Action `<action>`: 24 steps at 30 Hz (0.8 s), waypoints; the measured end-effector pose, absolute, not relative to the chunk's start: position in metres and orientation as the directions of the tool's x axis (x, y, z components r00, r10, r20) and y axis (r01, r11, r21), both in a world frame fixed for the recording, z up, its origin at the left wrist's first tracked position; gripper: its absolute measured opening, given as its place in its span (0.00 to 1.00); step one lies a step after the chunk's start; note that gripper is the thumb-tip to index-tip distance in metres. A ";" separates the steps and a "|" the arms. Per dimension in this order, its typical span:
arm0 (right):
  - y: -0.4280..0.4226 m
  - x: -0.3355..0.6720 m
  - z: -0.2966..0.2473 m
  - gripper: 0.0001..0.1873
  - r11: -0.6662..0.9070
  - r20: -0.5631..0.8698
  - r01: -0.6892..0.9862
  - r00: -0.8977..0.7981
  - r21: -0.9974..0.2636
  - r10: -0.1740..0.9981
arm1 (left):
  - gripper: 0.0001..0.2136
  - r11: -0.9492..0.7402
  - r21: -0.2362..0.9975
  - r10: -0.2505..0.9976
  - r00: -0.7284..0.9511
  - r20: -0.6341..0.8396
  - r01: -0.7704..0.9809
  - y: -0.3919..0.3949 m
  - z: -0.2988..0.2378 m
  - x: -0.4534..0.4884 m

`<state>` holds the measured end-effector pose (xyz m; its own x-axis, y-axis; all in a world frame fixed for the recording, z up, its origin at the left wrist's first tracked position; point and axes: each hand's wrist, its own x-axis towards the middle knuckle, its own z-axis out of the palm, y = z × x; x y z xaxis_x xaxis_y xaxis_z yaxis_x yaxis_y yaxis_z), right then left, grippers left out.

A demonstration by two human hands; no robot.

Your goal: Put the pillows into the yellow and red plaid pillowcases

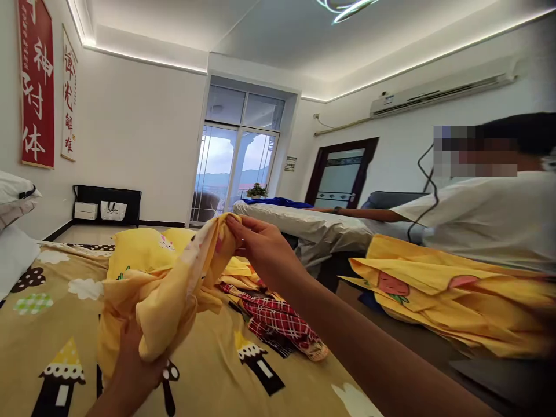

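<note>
A soft yellow cloth point(165, 313) is bunched up between my two hands over the bed. My right hand point(263, 246) pinches its raised upper edge between thumb and fingers. Lower down and to the left, my left hand point(134, 359) is wrapped in the cloth's lower part, its fingers mostly hidden by the folds. Just behind the cloth lies a yellow pillow point(143, 249) with a small rabbit print. A red plaid cloth point(278, 315) lies crumpled on the bed sheet point(208, 370), to the right of the held cloth and partly behind my right forearm.
On the right, folded yellow fabric point(417, 289) with a carrot print lies on a brown surface. A person in a white shirt point(490, 214) sits beyond it, one arm stretched over a white-covered bed point(278, 217). White bedding point(17, 231) is stacked at the far left.
</note>
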<state>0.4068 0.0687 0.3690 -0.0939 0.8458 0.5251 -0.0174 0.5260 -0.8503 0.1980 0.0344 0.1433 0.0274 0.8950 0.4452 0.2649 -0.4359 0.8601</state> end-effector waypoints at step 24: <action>0.139 0.379 0.327 0.25 0.469 0.460 -0.085 -0.413 -0.879 0.786 | 0.29 -0.071 0.992 0.960 0.278 0.041 0.100 -0.010 0.170 -0.006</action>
